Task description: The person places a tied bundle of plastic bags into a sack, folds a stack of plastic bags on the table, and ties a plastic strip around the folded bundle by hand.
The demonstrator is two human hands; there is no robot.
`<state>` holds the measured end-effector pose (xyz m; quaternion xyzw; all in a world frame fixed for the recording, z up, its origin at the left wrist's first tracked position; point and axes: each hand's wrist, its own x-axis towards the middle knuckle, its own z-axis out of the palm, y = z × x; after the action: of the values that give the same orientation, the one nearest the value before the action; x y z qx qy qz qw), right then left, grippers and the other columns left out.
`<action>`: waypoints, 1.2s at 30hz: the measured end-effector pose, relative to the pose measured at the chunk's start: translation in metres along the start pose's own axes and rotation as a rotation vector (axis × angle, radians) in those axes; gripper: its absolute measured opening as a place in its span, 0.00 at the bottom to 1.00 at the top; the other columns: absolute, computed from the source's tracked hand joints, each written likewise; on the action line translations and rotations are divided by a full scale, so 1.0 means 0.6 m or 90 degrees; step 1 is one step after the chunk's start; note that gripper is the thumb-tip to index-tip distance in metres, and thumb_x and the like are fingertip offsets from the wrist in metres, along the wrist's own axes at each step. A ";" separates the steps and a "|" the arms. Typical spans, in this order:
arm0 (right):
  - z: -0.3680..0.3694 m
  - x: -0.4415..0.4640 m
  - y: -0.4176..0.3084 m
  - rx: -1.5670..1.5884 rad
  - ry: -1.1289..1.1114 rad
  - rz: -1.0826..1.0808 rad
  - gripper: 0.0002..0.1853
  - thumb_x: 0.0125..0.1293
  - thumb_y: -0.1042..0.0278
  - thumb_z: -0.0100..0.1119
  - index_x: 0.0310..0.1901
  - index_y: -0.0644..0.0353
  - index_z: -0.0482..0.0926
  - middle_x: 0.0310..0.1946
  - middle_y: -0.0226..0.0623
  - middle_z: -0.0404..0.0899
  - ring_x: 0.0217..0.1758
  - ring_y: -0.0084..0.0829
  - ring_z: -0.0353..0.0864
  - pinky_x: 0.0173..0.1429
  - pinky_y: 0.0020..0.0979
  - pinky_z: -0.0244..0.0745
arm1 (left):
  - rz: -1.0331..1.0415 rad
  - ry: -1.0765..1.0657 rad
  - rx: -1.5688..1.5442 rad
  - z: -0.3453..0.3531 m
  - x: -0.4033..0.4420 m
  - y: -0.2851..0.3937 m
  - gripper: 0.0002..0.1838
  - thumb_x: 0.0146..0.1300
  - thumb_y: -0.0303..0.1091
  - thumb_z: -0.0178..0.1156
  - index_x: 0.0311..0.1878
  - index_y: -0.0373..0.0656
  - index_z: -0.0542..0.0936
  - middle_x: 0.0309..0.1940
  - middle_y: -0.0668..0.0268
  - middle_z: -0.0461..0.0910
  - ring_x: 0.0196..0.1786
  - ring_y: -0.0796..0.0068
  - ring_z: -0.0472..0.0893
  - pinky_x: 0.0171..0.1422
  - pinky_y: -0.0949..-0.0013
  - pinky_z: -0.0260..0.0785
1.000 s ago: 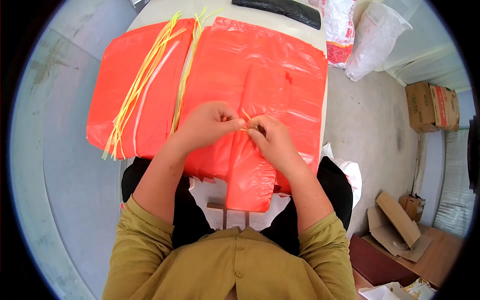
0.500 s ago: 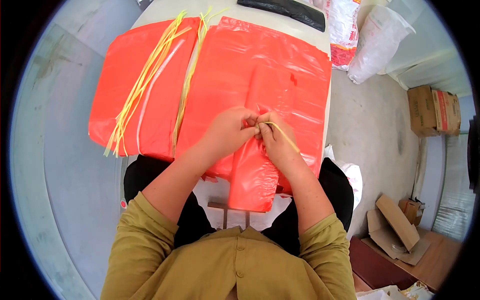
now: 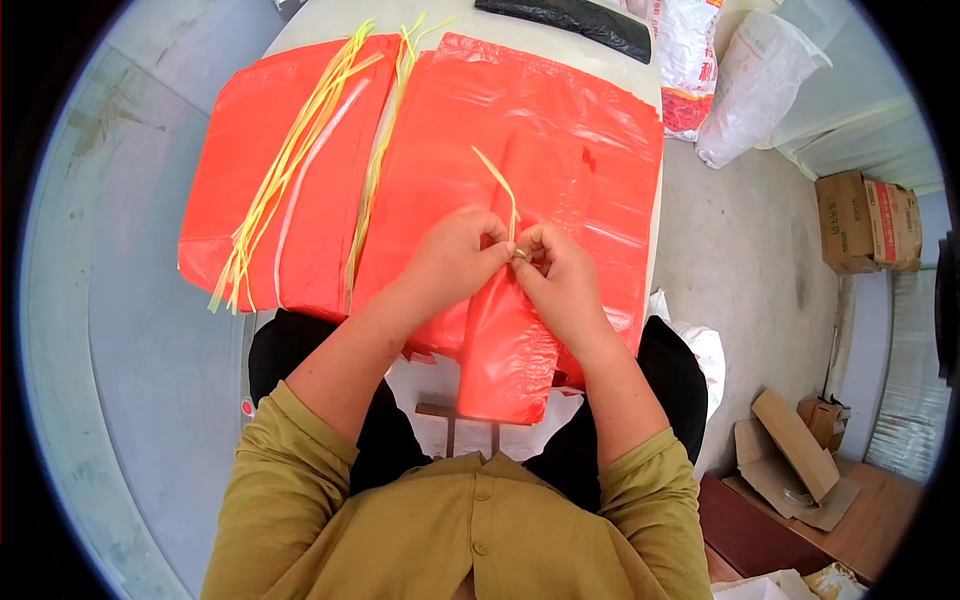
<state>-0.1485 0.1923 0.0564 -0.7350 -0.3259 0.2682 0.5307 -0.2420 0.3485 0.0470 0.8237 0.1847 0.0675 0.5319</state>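
A folded bundle of red plastic bags lies lengthwise in front of me, its near end hanging past the table edge. Over its middle, my left hand and my right hand meet with fingertips pinched together. Both pinch a thin yellow plastic strip, whose free end points up and away to the left. A small loop of it shows between the fingertips; the rest around the bundle is hidden by my hands. Underneath is a wide stack of red plastic bags.
More red bags lie at the left with a bunch of yellow strips and a white strip on top. A black roll sits at the far edge. White sacks and cardboard boxes stand on the right.
The yellow strip's free end has swung from the right, over my right hand, to the upper left. My right hand has turned and shifted slightly, with its fingers bent more.
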 end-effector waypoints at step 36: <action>-0.072 -0.045 -0.036 -0.294 -0.048 -0.108 0.16 0.65 0.78 0.67 0.54 0.64 0.80 0.59 0.44 0.72 0.54 0.41 0.78 0.58 0.37 0.78 | 0.146 0.271 0.305 0.003 0.003 -0.015 0.07 0.67 0.32 0.63 0.42 0.38 0.82 0.41 0.53 0.82 0.46 0.50 0.81 0.51 0.54 0.74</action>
<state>-0.1381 0.1501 0.0909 -0.7961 -0.4587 0.1680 0.3572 -0.2418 0.3510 0.0383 0.9080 0.2083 0.2524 0.2615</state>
